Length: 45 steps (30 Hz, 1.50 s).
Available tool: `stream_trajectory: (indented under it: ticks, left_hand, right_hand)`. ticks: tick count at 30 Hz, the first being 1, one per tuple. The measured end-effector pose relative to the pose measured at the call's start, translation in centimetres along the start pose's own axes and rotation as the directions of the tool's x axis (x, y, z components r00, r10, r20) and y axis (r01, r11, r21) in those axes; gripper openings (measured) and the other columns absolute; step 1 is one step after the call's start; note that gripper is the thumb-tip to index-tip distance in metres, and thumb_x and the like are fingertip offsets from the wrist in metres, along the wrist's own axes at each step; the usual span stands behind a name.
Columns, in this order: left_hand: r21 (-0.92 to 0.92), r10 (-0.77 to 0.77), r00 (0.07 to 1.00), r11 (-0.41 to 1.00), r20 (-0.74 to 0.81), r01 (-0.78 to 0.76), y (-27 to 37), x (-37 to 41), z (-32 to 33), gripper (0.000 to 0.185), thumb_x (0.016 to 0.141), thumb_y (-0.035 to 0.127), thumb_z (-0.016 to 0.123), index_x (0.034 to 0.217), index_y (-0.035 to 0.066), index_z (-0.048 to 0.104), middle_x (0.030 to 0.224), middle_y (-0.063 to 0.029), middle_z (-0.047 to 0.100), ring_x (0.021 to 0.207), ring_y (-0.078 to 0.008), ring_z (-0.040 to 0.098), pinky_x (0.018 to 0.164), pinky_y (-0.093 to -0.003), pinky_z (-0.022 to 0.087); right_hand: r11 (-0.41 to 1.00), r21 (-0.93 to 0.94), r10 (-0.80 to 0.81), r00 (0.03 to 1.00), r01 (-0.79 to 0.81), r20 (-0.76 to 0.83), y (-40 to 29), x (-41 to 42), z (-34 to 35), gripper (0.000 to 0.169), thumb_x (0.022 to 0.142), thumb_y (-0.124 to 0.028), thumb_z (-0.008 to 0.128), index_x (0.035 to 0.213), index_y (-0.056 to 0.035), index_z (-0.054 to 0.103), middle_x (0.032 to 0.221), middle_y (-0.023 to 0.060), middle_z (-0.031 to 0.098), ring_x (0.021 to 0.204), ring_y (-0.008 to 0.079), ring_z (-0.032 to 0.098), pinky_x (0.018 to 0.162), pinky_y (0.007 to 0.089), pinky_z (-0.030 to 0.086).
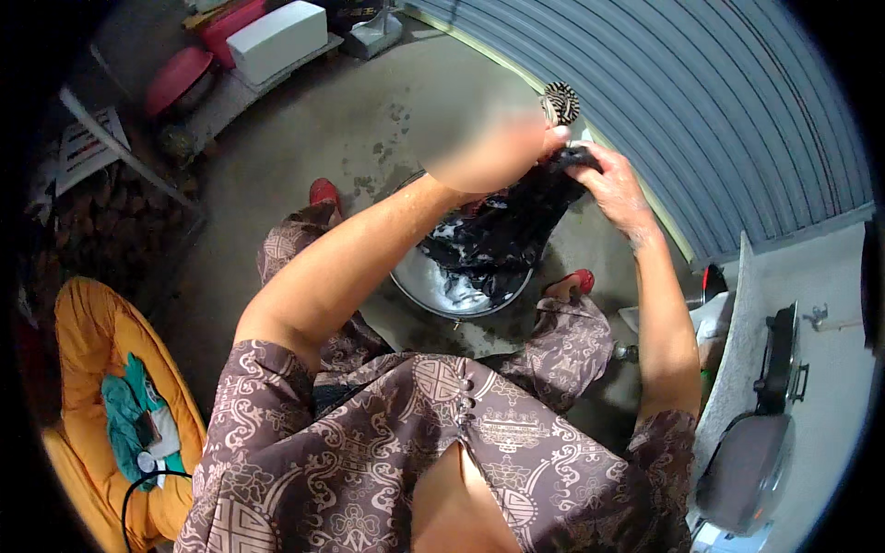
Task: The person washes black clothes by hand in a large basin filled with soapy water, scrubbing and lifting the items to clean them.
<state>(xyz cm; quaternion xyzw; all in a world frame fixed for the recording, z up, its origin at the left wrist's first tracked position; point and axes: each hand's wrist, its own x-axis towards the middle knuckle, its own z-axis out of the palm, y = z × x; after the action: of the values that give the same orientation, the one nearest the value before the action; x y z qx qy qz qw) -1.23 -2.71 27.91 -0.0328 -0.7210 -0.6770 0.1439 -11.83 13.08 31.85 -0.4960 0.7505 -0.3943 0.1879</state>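
A dark, wet cloth (515,221) with white suds on it rises out of a round metal basin (464,311) on the floor between my feet. My right hand (615,186) pinches the upper edge of this cloth above the basin's far right side. Beside it is my left hand (505,155), mostly hidden by a blur; its visible fingertips are close to the cloth's top, and its grip is not discernible. Just past those fingertips appears a black-and-cream striped item (561,104), whose kind is unclear. Suds and water lie in the basin's near part.
A ribbed metal shutter (733,110) borders the far right. At left stands an orange padded seat (90,332) with green cloth (128,415) on it. A low shelf (242,104) holds a white box (276,41). A grey-lidded appliance (747,477) is at right.
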Motion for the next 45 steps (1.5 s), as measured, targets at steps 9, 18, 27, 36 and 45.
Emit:
stream_trajectory:
  ticks: [9,18,27,36,45]
  left_hand:
    - [0.296,-0.450,0.837,0.883,0.312,0.364,-9.1,-6.0,-1.2,0.087,0.075,0.075,0.035,0.116,0.000,0.053,0.120,-0.0184,0.051,0.115,-0.0287,0.045,0.097,-0.0385,0.031]
    - [0.858,0.175,0.891,0.245,0.420,-0.452,-0.9,-4.6,-8.0,0.036,0.075,0.043,0.060,0.088,0.009,0.063,0.088,-0.0084,0.060,0.094,-0.0220,0.053,0.084,-0.0453,0.033]
    - [0.911,0.354,0.839,-0.146,0.413,-0.386,2.4,-0.7,-7.4,0.021,0.079,0.028,0.059,0.084,0.009,0.051,0.070,-0.0074,0.058,0.072,-0.0264,0.058,0.076,-0.0389,0.038]
    - [0.880,0.303,0.938,0.385,0.166,-0.280,4.2,3.2,-3.7,0.016,0.074,0.019,0.058,0.082,0.006,0.061,0.072,-0.0188,0.059,0.072,-0.0363,0.058,0.064,-0.0412,0.047]
    - [0.709,0.421,0.899,0.595,0.125,-0.378,2.3,4.6,0.6,0.023,0.069,0.019,0.059,0.089,0.008,0.064,0.106,-0.0174,0.056,0.102,-0.0311,0.052,0.087,-0.0367,0.040]
  right_hand:
    - [0.818,0.575,0.092,0.992,-0.028,-0.083,-0.2,-2.0,-0.8,0.024,0.088,-0.023,0.053,0.102,-0.0033,0.058,0.095,0.0007,0.060,0.087,0.0083,0.052,0.082,0.0254,0.040]
    - [0.807,-0.578,0.085,0.946,0.120,0.314,-0.9,-5.6,-0.1,0.027,0.079,-0.034,0.060,0.086,-0.0085,0.057,0.075,0.0142,0.059,0.075,0.0302,0.057,0.065,0.0372,0.044]
    - [0.423,-0.906,0.002,1.000,-0.020,-0.021,1.0,-5.0,-0.9,0.033,0.079,-0.037,0.059,0.092,-0.0070,0.051,0.070,0.0120,0.061,0.073,0.0332,0.057,0.070,0.0417,0.040]
    - [0.864,-0.496,-0.226,0.946,0.085,-0.233,-1.8,-0.6,-1.8,0.026,0.072,-0.023,0.065,0.087,-0.0021,0.060,0.082,0.0124,0.058,0.083,0.0264,0.054,0.074,0.0338,0.042]
    - [0.994,0.105,0.062,0.955,-0.033,-0.291,1.9,2.7,2.9,0.026,0.080,-0.016,0.060,0.101,-0.0019,0.054,0.092,0.0032,0.058,0.089,0.0135,0.053,0.086,0.0279,0.040]
